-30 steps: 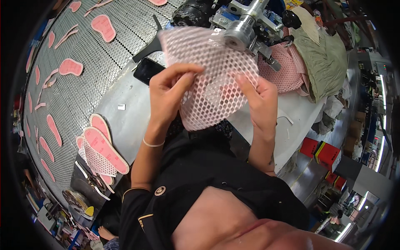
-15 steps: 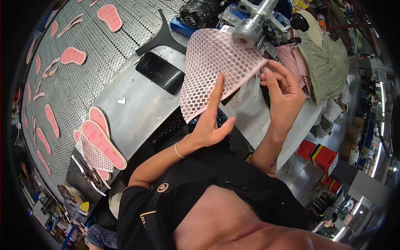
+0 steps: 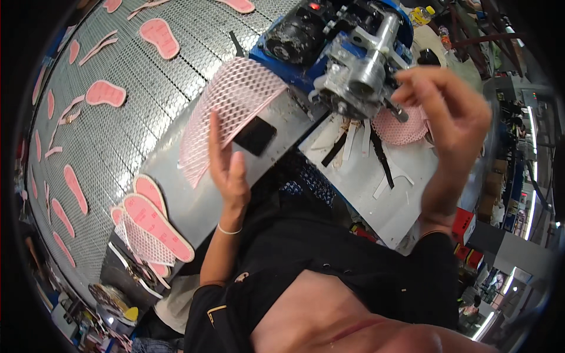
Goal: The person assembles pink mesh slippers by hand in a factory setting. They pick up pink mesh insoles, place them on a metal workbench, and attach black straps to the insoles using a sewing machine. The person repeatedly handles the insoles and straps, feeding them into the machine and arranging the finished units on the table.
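Note:
A pink honeycomb mesh sheet (image 3: pixel 226 109) lies draped over the left end of the metal table, partly on the conveyor edge. My left hand (image 3: pixel 228 167) stands flat and upright against its lower right edge, fingers straight and touching the mesh without gripping it. My right hand (image 3: pixel 448 109) is raised in the air just right of the grey and blue machine head (image 3: pixel 356 67), fingers loosely spread, nothing in it. A flat black rectangular object (image 3: pixel 255 135) lies on the table right beside my left hand's fingers.
A wire-mesh conveyor (image 3: pixel 118 129) on the left carries several pink insoles (image 3: pixel 105 93). A stack of pink insoles with mesh (image 3: pixel 154 222) sits at its near edge. More pink mesh (image 3: pixel 401 126) lies behind the machine. The white table (image 3: pixel 376 188) holds strips and scraps. Red boxes (image 3: pixel 465 226) stand below right.
The mesh sheet has gone from in front of the machine down to the left onto the table. My right hand let it go and lifted beside the machine; my left hand followed the sheet.

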Demonstrator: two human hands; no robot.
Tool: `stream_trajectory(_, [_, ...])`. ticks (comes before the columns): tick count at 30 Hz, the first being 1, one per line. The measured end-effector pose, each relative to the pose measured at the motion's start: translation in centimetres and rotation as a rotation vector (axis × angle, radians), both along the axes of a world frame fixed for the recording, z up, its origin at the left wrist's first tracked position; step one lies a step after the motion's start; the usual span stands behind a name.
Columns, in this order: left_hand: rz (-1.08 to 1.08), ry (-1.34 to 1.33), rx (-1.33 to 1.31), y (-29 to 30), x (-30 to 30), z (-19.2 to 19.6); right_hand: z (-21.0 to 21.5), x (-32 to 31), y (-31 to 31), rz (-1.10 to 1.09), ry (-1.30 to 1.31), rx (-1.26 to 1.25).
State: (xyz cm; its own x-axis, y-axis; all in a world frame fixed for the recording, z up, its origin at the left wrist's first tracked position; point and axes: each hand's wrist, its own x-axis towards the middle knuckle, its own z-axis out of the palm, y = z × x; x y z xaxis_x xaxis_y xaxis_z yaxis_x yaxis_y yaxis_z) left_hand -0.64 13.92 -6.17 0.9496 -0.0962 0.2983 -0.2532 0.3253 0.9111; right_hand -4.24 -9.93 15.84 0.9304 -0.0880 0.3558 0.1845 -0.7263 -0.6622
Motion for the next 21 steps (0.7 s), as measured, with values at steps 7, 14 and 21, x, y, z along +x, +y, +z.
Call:
stream_trajectory(7, [0.291, 0.019, 0.258, 2.9, 8.8, 3.1, 3.6, 19.5, -5.3, 0.085, 0.334, -0.657])
stream_trajectory(14, [0.364, 0.097, 0.453, 6.1, 14.7, 4.0, -14.8, 43.5, -15.3, -0.045, 0.473, -0.895])
stream_trajectory(21, [0.391, 0.212, 0.631, 12.5, 14.3, 5.5, -31.3, 54.7, -20.1, -0.593, 0.554, -0.683])
